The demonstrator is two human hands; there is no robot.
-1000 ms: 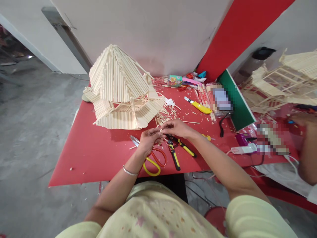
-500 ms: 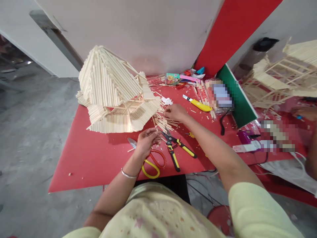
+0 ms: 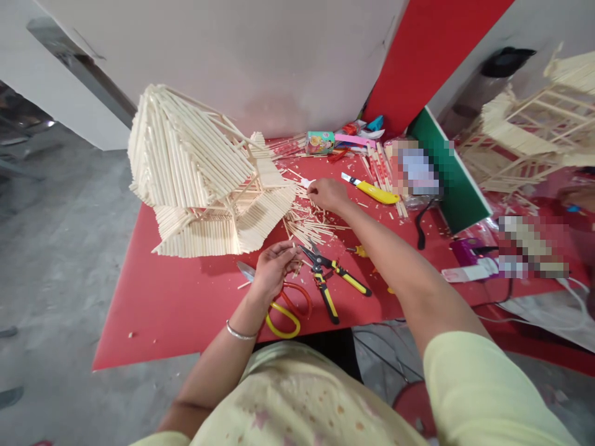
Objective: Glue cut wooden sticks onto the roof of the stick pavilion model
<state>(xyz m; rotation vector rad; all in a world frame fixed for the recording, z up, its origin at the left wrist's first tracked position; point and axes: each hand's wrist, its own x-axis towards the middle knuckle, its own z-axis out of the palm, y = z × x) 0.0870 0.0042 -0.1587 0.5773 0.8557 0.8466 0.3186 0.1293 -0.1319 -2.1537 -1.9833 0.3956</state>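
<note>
My left hand (image 3: 274, 265) is closed in a pinch, with the end of a thin wooden stick (image 3: 294, 245) showing at its fingertips. Below it lie scissors (image 3: 284, 319) with one yellow and one red handle. My right hand (image 3: 328, 196) has its fingers pressed together at the far side of a pile of loose sticks (image 3: 309, 228), beside a crumpled white scrap (image 3: 305, 183); what it pinches, if anything, is hidden. To the left stands a model pavilion (image 3: 186, 155) made of sticks, touched by neither hand. Black-and-yellow pliers (image 3: 328, 282) lie between my forearms.
A yellow utility knife (image 3: 374, 191), a green can (image 3: 320, 142) and red-wrapped sticks (image 3: 382, 166) lie toward the back of the red table (image 3: 153, 310). A green panel (image 3: 450, 173) stands at the right. Beyond it are another stick model (image 3: 525, 133) and a blurred hand of another person (image 3: 576, 201).
My right hand has moved slightly away from me, toward the white scrap, now covering part of it. The left hand keeps its pinch. The view has shifted a little.
</note>
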